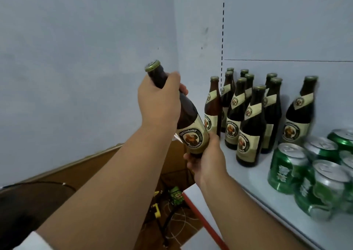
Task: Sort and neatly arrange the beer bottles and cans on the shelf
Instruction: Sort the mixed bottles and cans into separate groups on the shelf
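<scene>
I hold a dark brown beer bottle (188, 123) with a cream label, tilted, in the air left of the shelf. My left hand (159, 100) grips its neck and shoulder just under the green-gold cap. My right hand (207, 159) grips its base from below. On the white shelf (254, 184) several matching bottles (250, 127) stand upright in a loose cluster at the back left, and one more bottle (299, 112) stands apart to their right. Several green cans (286, 169) with silver tops are bunched at the shelf's right front.
A pale wall rises on the left and behind the shelf, with a slotted upright (222, 39) at the shelf's back corner. Below the shelf's red front edge (206, 225) lies an open cardboard box (107, 165) with cords and yellow-green bits inside.
</scene>
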{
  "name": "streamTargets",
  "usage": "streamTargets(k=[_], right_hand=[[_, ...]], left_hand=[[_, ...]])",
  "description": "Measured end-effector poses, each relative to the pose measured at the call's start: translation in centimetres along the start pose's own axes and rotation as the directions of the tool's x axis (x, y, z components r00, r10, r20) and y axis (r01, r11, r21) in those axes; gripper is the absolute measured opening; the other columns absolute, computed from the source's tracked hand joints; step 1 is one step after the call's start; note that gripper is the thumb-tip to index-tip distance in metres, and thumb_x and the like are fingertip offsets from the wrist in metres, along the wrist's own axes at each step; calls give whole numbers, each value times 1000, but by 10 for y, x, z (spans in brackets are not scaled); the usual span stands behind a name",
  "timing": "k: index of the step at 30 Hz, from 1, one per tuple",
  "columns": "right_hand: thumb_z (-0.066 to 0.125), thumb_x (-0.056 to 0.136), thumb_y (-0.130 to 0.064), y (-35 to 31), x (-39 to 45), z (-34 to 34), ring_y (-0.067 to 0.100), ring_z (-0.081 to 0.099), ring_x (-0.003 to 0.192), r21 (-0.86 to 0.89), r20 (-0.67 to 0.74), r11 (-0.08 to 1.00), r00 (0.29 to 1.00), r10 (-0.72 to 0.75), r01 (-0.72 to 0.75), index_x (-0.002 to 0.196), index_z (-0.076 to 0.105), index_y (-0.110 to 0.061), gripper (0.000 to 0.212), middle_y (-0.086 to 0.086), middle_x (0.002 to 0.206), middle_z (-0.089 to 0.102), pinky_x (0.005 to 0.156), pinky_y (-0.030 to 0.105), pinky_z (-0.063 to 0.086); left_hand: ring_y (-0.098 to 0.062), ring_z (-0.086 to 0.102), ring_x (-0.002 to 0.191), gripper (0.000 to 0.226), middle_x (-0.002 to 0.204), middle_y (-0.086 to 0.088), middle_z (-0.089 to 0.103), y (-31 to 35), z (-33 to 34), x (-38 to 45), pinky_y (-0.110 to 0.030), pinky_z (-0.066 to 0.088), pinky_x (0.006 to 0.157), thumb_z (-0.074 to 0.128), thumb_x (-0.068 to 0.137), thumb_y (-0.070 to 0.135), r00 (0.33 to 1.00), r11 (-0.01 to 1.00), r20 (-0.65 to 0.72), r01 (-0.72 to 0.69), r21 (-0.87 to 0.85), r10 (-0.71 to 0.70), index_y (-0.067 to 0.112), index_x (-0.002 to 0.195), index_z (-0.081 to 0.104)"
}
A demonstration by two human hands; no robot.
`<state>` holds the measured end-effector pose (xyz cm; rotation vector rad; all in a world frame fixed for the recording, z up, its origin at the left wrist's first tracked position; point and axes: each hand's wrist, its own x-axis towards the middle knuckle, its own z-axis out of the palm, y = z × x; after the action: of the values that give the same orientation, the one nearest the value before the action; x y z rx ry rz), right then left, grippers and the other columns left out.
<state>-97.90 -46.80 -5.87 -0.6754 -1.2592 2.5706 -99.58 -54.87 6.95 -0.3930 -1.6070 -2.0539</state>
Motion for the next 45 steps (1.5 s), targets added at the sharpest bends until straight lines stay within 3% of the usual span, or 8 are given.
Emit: streamTargets(k=[5, 15, 20, 25, 31, 33, 36, 45], right_hand=[[35, 97, -59, -3, 73, 30, 17, 60, 51, -85, -77, 996, 997, 24, -30, 99, 67, -19, 51, 5, 65, 70, 44, 24, 42], [53, 99, -37, 20, 168, 68, 23, 72, 84, -86, -251, 996, 968, -13, -9, 115, 60, -13, 30, 11, 99, 71, 72, 36, 60], [59, 92, -21, 19, 191, 84, 39, 66, 100, -247, -393, 960, 892, -224, 133, 114, 58, 2, 32, 25, 109, 65, 93, 51, 53], [56, 94, -19, 24, 200, 96, 13, 51, 73, -364, -482, 898, 775, -410, 248, 83, 59, -23, 12, -4, 77, 56, 67, 27, 42], [47, 100, -10, 22, 214, 94, -4, 57, 74, -377, -497, 884, 745, -445, 277, 127, 53, -22, 29, -13, 100, 58, 53, 2, 40], [44, 100, -4, 20, 218, 97, -11, 59, 87, -365, -494, 887, 749, -442, 282, 136, 47, -18, 39, -8, 117, 59, 71, 4, 44], [43, 99, 3, 20, 222, 98, 14, 45, 132, -391, -475, 867, 739, -477, 308, 145, 39, -13, 48, 5, 146, 46, 107, 23, 34], [47, 100, -3, 11, 231, 106, 17, 41, 137, -402, -497, 849, 698, -516, 343, 149, 32, -14, 53, 4, 150, 41, 114, 33, 33]], left_hand=[[-1, 64, 58, 16, 68, 4, 72, -54, 18, 61, -7, 43, 47, 61, 84, 34, 995, 993, 98, -42, 110, 31, 18, 89, 61], [-4, 67, 60, 16, 68, 4, 72, -172, 57, 172, -19, 44, 56, 61, 86, 32, 901, 981, 422, 20, 191, -100, 16, 88, 63], [-7, 68, 62, 17, 68, 3, 72, -210, 89, 200, -20, 47, 57, 62, 86, 32, 809, 985, 569, 72, 155, -149, 15, 86, 64], [2, 63, 58, 17, 67, 9, 71, -232, 111, 207, -17, 41, 51, 60, 85, 37, 732, 991, 675, 0, 137, -94, 21, 80, 63], [1, 62, 56, 29, 65, 11, 70, -245, 138, 206, -24, 42, 57, 59, 87, 45, 648, 994, 759, -18, 106, -69, 20, 74, 65], [2, 61, 56, 37, 65, 11, 70, -244, 145, 205, -23, 41, 58, 57, 89, 50, 603, 995, 797, -51, 82, -35, 20, 69, 65], [-1, 63, 58, 39, 70, 7, 71, -243, 151, 205, -27, 47, 61, 53, 91, 54, 502, 999, 864, 0, 53, -46, 21, 74, 64], [-15, 69, 91, 33, 98, 3, 71, -246, 146, 211, -45, 57, 86, 59, 79, 55, 366, 993, 929, 120, 21, -63, 31, 101, 60]])
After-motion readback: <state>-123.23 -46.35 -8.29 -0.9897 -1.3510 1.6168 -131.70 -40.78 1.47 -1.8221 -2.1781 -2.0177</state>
